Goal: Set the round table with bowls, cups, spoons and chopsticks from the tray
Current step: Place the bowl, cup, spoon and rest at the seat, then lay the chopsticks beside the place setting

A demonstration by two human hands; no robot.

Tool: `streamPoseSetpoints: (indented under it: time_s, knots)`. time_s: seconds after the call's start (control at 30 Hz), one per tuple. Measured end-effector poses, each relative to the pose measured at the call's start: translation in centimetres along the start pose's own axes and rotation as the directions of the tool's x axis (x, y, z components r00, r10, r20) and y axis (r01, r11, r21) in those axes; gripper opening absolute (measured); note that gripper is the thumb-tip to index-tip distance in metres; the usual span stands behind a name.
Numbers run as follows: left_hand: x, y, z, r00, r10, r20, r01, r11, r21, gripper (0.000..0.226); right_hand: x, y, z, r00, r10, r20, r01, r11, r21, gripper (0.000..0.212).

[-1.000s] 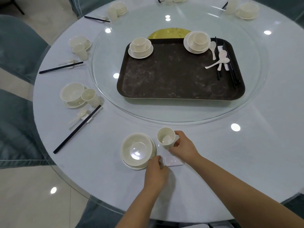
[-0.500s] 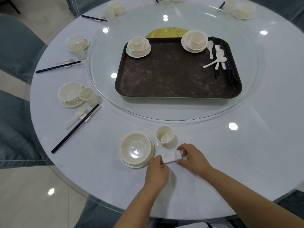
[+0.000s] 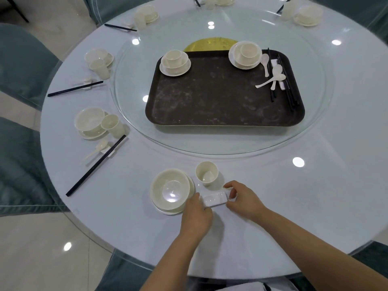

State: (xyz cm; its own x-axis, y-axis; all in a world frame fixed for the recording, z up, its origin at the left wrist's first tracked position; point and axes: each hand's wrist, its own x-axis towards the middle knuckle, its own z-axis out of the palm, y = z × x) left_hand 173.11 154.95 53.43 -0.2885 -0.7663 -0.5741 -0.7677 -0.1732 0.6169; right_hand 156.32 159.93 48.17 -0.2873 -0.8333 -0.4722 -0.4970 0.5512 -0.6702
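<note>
We pinch the small white rest [image 3: 214,198] at both ends, our left hand [image 3: 196,215] at its near-left end, our right hand [image 3: 241,199] curled round its far-right end. It lies flat on the pale round table [image 3: 315,196]. Just left of the grip sits the bowl [image 3: 170,190] on its saucer; just beyond it, the cup [image 3: 206,172]. Farther beyond, the glass turntable [image 3: 310,131] carries the dark tray [image 3: 220,101]. Grey-blue chairs [image 3: 23,59] ring the table over glossy floor tiles [image 3: 52,248].
</note>
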Motion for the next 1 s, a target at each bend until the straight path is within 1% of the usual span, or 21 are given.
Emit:
streamPoseSetpoints:
  time_s: [0.03, 0.07, 0.1, 0.17, 0.23, 0.3, 0.37, 0.47, 0.53, 0.67, 0.73, 0.83, 0.93, 1.0]
  knots:
    - [0.0, 0.2, -0.2, 1.000, -0.015, 0.001, 0.014, 1.000, 0.010, 0.045, 0.0, 0.0, -0.4, 1.000, 0.007, 0.003, -0.007, 1.000, 0.015, 0.041]
    - [0.0, 0.6, -0.5, 1.000, -0.023, -0.001, 0.023, 1.000, 0.013, 0.049, 0.1, 0.1, -0.9, 1.000, 0.017, 0.001, -0.017, 0.999, 0.030, 0.040]
    - [-0.1, 1.0, -0.7, 1.000, -0.018, -0.009, 0.018, 1.000, 0.012, 0.049, 0.1, 0.1, -1.4, 1.000, 0.029, -0.007, -0.029, 0.999, 0.043, 0.039]
    - [-0.2, 1.9, -1.1, 1.000, 0.014, -0.026, -0.013, 1.000, 0.025, 0.040, 0.5, -0.1, -2.6, 0.997, 0.058, -0.041, -0.055, 0.996, 0.077, 0.037]
    - [-0.5, 2.9, -1.2, 0.998, 0.058, -0.013, -0.057, 0.998, 0.037, 0.032, 0.9, -0.5, -4.0, 0.994, 0.078, -0.079, -0.067, 0.990, 0.128, 0.033]
    - [-0.7, 4.5, -1.2, 0.994, 0.104, 0.020, -0.104, 0.994, 0.042, 0.027, 1.3, -0.8, -5.9, 0.990, 0.084, -0.114, -0.060, 0.978, 0.199, 0.029]
    - [-0.5, 6.6, -1.0, 0.986, 0.163, 0.024, -0.164, 0.986, 0.041, 0.023, 1.7, -1.2, -8.0, 0.984, 0.092, -0.152, -0.050, 0.965, 0.256, 0.024]
    - [0.4, 10.0, -0.8, 0.968, 0.249, -0.009, -0.249, 0.968, 0.013, 0.019, 2.6, -1.8, -11.0, 0.970, 0.095, -0.226, -0.032, 0.964, 0.265, 0.019]
    - [1.5, 12.6, -0.6, 0.954, 0.298, -0.038, -0.296, 0.954, 0.044, 0.017, 3.3, -2.0, -13.3, 0.954, 0.122, -0.273, -0.044, 0.960, 0.277, 0.017]
    - [4.1, 16.4, -1.0, 0.940, 0.337, -0.049, -0.332, 0.939, 0.088, 0.018, 4.6, -2.2, -17.5, 0.929, 0.151, -0.338, -0.040, 0.949, 0.313, 0.015]
    - [5.9, 18.0, -1.1, 0.937, 0.345, -0.050, -0.337, 0.934, 0.122, 0.017, 5.4, -1.7, -19.6, 0.909, 0.181, -0.375, -0.046, 0.938, 0.343, 0.015]
    - [8.7, 20.0, -1.0, 0.948, 0.317, -0.034, -0.309, 0.939, 0.154, 0.016, 6.8, -0.8, -22.2, 0.874, 0.245, -0.419, -0.092, 0.931, 0.354, 0.020]
    - [11.5, 21.4, -0.5, 0.956, 0.293, -0.020, -0.282, 0.936, 0.211, 0.022, 8.6, -0.2, -24.1, 0.856, 0.271, -0.440, -0.138, 0.940, 0.311, 0.030]
    - [13.4, 22.3, -0.2, 0.959, 0.284, -0.010, -0.272, 0.927, 0.258, 0.026, 10.2, 0.2, -25.3, 0.851, 0.266, -0.454, -0.169, 0.955, 0.242, 0.036]
